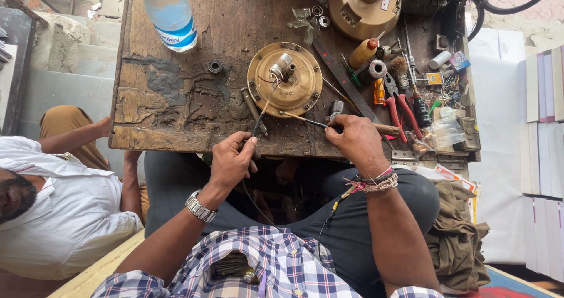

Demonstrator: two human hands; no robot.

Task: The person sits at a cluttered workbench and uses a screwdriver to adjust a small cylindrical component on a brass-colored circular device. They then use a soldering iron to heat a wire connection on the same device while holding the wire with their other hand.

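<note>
At the far left of the worn wooden workbench (176, 107) stands a clear plastic water bottle with a blue label (169, 11), and nearer the middle lies a small dark metal ring (215, 66). Beside the bench on the left sits another person in a white shirt (59, 210). At the near edge of the bench the left hand (232, 160), a steel watch on its wrist, is pinched around a thin black wire (260, 117) that runs up to the round brass-coloured motor housing (284, 79) lying flat at the centre of the bench. To the right, the right hand (358, 142), with threads tied round its wrist, is clenched on a wooden-handled tool (329, 125) whose thin metal tip points left and reaches the near rim of the housing. Farther right lies a clutter of red-handled pliers (399, 107), a small brush (400, 69) and an orange-capped bottle (363, 52). At the far edge sits a second brass-coloured housing (364, 4).
</note>
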